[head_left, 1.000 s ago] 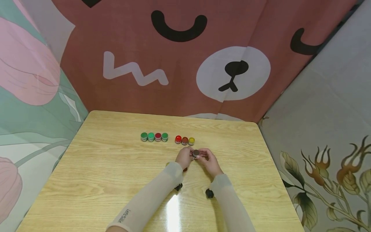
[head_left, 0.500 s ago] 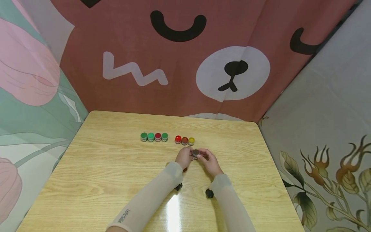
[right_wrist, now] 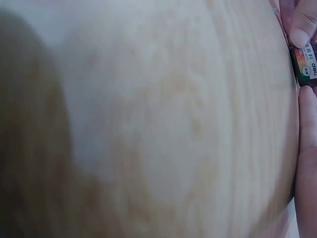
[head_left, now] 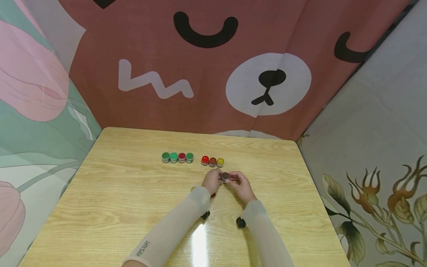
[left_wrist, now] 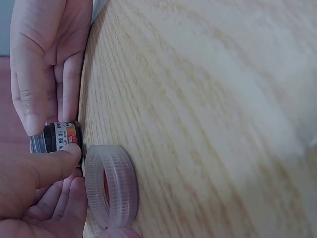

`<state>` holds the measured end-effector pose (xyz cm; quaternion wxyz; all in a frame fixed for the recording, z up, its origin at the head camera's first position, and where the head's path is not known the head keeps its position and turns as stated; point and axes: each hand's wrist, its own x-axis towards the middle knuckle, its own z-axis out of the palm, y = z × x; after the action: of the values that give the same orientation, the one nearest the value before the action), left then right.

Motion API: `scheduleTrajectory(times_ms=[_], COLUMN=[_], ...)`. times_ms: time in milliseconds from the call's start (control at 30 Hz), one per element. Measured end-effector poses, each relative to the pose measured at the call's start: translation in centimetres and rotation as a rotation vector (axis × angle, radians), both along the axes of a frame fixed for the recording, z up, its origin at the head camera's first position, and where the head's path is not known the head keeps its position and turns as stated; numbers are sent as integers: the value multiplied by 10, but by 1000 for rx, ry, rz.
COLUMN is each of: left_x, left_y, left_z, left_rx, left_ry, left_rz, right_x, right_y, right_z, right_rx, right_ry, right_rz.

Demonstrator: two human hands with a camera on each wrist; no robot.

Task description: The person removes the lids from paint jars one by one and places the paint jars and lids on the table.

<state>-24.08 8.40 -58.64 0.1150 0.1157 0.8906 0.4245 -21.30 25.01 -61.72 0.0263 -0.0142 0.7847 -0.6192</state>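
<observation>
Between the two hands, a small paint jar with a dark brown top (head_left: 225,176) is held just above or on the table; which of these I cannot tell. My left hand (head_left: 212,181) grips it from the left, its thumb pressed on the labelled side (left_wrist: 63,141) in the left wrist view. From the right, my right hand (head_left: 242,188) has its fingers curled round the jar, with the thumb tip at the ribbed clear lid. A label also shows in the right wrist view on the jar (right_wrist: 306,64), between the fingertips.
Four jars, in greens and dark red (head_left: 181,158), stand in a row behind the hands. Right of them are a red, a brown and a yellow jar (head_left: 220,162). An orange-brown jar (head_left: 213,195) is partly hidden by the left wrist. A clear ribbed lid (left_wrist: 113,186) is near the left hand.
</observation>
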Motion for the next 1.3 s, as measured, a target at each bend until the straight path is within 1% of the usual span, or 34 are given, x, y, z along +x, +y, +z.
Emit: scheduleTrajectory(times_ms=[100, 200, 433, 500, 633, 767, 900, 1033, 1133, 1300], left_x=[-1, -1, -1, -1, -1, -2, -1, -1, 0, 2], left_y=[0, 0, 0, 0, 0, 0, 0, -1, -1, 0], left_z=[-1, -2, 0, 0, -1, -2, -1, -1, -1, -2], left_rx=[5, 1, 0, -5, -9, -7, -4, -11, -10, 5], left_ry=[4, 2, 1, 3, 6, 3, 1, 7, 16, 28], left_rz=[1, 4, 2, 1, 3, 7, 9, 10, 10, 1], right_x=[0, 1, 13, 14, 15, 14, 11, 5, 1, 2], right_y=[-1, -2, -5, -5, -6, -4, -2, 0, 1, 2], right_z=[2, 7, 41, 45, 48, 45, 38, 20, 7, -2], right_rx=[22, 39, 43, 48, 59, 60, 54, 18, -61, -231], right_ry=[-5, -9, -1, -15, -10, -12, -15, -40, -33, 28], right_rz=[-11, -9, 58, 63, 74, 82, 80, 44, 14, -39])
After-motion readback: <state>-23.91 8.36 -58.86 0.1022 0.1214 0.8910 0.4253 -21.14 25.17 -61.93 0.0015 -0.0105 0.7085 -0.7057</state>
